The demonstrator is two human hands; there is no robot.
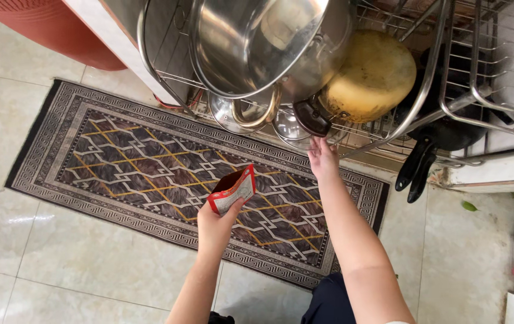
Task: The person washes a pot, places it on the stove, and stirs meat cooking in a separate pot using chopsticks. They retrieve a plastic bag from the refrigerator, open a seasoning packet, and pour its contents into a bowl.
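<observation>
Glossy red pouch (232,190) in left hand (215,227)

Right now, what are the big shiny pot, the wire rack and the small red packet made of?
The big shiny round pot looks like polished stainless steel: it mirrors its surroundings. The wire dish rack seems chromed or steel rod, thin, silvery and glossy. The small red packet in the left hand looks like thin plastic or foil film, torn open; which one is unclear.

left hand (214,227): raised on bare forearm, fingers curled shut in a grip, thumb up | right hand (323,159): stretched further forward, arm nearly straight, fingers extended upward, loosely spread, gripped nothing
</observation>
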